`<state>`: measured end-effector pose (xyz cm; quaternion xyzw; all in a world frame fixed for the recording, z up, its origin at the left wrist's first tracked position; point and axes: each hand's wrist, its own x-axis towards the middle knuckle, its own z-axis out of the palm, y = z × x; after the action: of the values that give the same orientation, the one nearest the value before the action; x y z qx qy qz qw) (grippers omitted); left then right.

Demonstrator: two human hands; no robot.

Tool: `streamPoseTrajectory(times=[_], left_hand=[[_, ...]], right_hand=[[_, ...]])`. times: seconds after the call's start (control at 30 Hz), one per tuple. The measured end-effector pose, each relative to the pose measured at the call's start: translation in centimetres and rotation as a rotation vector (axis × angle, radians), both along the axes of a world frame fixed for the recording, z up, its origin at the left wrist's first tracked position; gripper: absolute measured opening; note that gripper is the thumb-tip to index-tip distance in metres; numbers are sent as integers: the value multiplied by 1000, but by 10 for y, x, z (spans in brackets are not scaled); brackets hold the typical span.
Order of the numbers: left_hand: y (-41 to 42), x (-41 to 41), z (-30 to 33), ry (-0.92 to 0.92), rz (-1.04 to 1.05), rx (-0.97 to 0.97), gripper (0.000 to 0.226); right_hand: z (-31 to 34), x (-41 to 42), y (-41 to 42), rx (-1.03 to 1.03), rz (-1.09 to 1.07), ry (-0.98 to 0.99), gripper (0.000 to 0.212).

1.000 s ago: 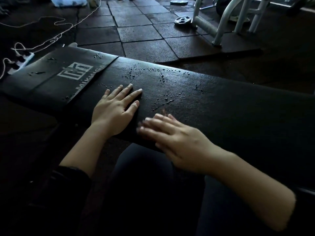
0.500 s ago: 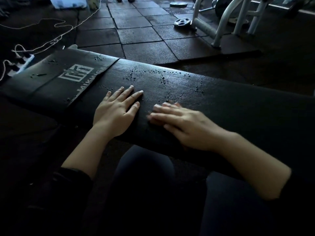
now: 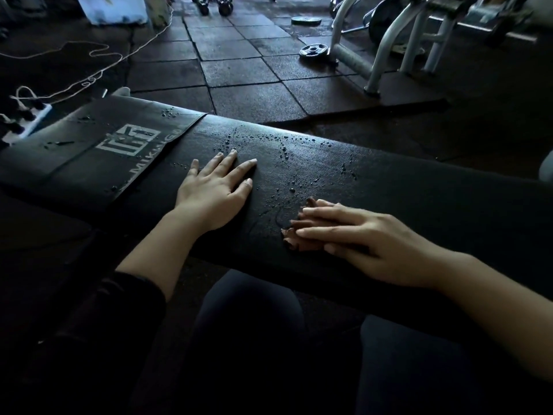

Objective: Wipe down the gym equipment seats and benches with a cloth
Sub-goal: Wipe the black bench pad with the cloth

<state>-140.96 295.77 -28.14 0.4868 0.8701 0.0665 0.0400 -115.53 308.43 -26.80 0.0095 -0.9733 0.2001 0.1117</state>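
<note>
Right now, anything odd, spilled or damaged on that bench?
Water droplets bead on the black padded bench, unwiped, between the flat left hand and the right hand pressing a small brownish cloth. A round metal weight plate lies loose on the floor.

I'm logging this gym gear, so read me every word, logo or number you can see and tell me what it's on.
"MIK...": white letters on the bench pad beside the left hand; the remaining letters are too blurred to read.
Blocky white logo above that lettering: a symbol, not legible words.
Weight plate on the floor: any markings too small to read.
</note>
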Motion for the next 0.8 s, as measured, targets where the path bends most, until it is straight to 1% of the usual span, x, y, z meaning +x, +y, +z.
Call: streamPoseTrajectory(times=[0.07,0.13,0.33,0.43,0.57,0.67,0.8], left_hand=[[11,-6,1,-8,0,-10,49],[18,-11,2,-6,4,-17,49],[21,-12,0,9,4,-3,49],[19,-12,-1,-2,5,14,49],[17,-11,-1,-8,1,31,49],[19,-13,-1,-1,-1,47,49],[22,-14,-3,2,6,64,49]], right_hand=[[-3,-1,-7,64,3,3,38],[-4,-6,-10,80,9,1,40],[-7,-49,5,-78,67,25,37],[-5,-72,47,-83,-28,32,39],[-4,-67,96,-92,-276,63,39],[-7,-41,79,-63,-311,90,40],[-8,-27,25,-57,-157,89,39]])
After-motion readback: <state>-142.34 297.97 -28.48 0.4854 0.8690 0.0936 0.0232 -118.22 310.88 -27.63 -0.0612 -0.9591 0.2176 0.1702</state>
